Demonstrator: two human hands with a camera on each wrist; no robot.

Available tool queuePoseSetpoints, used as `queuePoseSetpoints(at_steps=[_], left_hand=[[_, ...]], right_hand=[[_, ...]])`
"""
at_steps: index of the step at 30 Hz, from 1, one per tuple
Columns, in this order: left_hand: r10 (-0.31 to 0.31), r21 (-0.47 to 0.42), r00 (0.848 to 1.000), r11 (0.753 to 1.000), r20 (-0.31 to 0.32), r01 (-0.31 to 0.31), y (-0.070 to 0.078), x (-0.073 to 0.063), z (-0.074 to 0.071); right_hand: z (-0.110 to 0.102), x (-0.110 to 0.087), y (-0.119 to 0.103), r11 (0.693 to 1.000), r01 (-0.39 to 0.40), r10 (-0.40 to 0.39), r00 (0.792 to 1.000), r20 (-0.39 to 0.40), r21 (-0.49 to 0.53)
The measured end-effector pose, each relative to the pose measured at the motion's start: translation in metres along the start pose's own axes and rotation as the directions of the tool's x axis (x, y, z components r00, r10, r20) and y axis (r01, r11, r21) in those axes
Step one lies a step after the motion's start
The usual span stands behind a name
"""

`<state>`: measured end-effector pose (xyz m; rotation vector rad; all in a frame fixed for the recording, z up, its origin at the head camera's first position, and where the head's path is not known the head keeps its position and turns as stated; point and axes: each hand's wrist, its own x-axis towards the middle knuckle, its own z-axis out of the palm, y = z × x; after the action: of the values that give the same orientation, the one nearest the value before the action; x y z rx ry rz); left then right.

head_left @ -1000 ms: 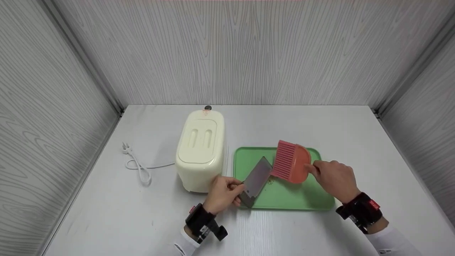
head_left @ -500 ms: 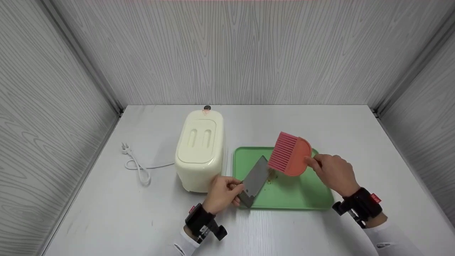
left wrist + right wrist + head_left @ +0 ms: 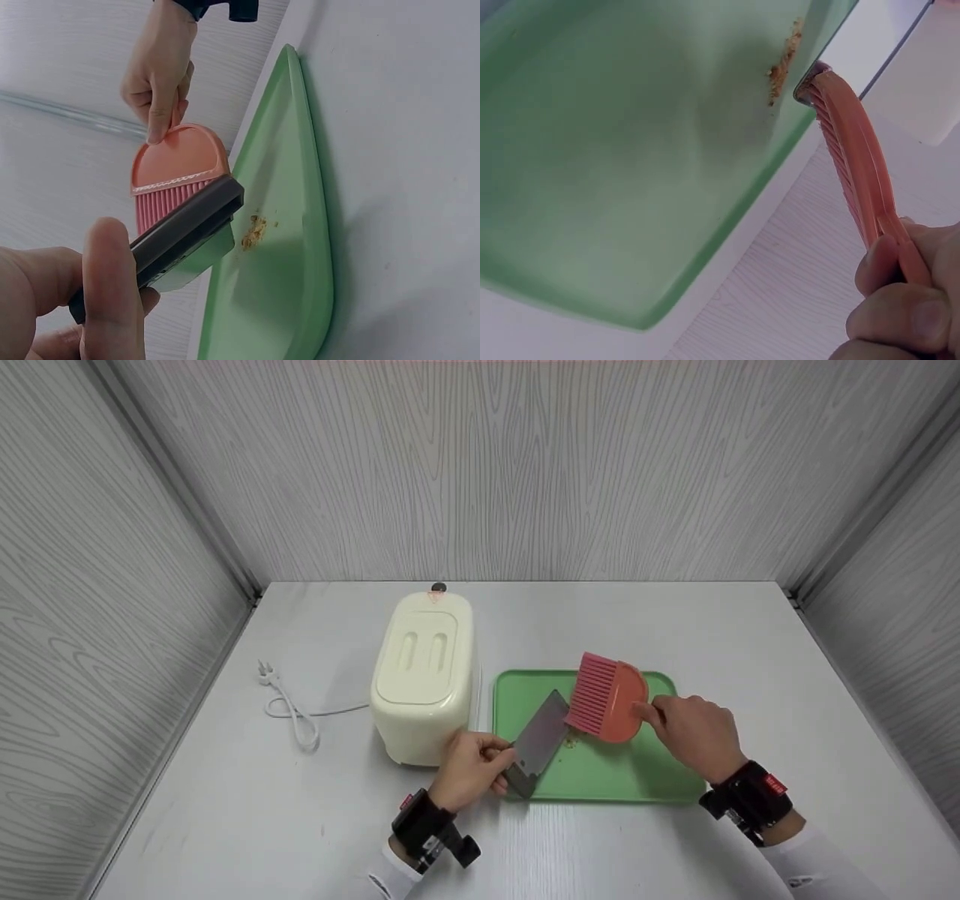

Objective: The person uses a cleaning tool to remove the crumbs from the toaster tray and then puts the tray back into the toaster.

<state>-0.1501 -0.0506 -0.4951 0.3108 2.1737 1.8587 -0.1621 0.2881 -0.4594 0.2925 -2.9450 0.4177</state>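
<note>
My left hand (image 3: 469, 769) pinches a flat metal crumb tray (image 3: 541, 735) by its dark end, holding it tilted above a green tray (image 3: 615, 784). In my right hand (image 3: 699, 737) is the handle of a small orange hand brush (image 3: 624, 705) with pink bristles. Those bristles (image 3: 161, 206) meet the far edge of the crumb tray; the right wrist view has the brush's tip (image 3: 817, 79) right at that metal edge. Below, a little heap of brown crumbs (image 3: 253, 232) lies on the green tray.
A cream toaster (image 3: 420, 660) with a lid on top stands just left of the green tray, close by my left hand. Its white cord and plug (image 3: 296, 720) lie coiled further left. Grey wood-grain panels (image 3: 525, 472) enclose the table on the back and sides.
The brush rose a little off the crumb tray as crumbs dropped, then came back down to its edge, slightly left of where it was. My left hand has stayed in place.
</note>
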Motion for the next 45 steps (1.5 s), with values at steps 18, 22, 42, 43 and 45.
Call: queuePoseSetpoints(at_steps=[18,22,42,43,45], left_hand=[[0.012,0.02,1.0,1.0,0.013,-0.012,-0.001,0.0,0.0],[0.011,0.024,1.0,1.0,0.013,-0.011,-0.002,0.0,-0.001],[0.011,0.029,1.0,1.0,-0.001,-0.011,-0.003,0.002,0.0],[0.013,0.033,1.0,0.999,-0.003,-0.013,-0.003,0.002,0.0],[0.014,0.039,1.0,0.999,-0.005,-0.014,-0.004,0.001,0.0]], right_hand=[[-0.007,-0.002,0.016,1.0,-0.019,0.018,0.996,-0.087,-0.012],[-0.012,0.003,0.011,1.0,-0.024,0.025,0.996,-0.086,0.011],[0.0,0.01,-0.001,0.997,0.006,-0.011,0.998,-0.067,-0.073],[0.001,0.008,0.0,0.997,0.007,-0.011,0.998,-0.059,-0.074],[0.001,0.006,0.002,0.998,0.009,-0.012,0.999,-0.04,-0.068]])
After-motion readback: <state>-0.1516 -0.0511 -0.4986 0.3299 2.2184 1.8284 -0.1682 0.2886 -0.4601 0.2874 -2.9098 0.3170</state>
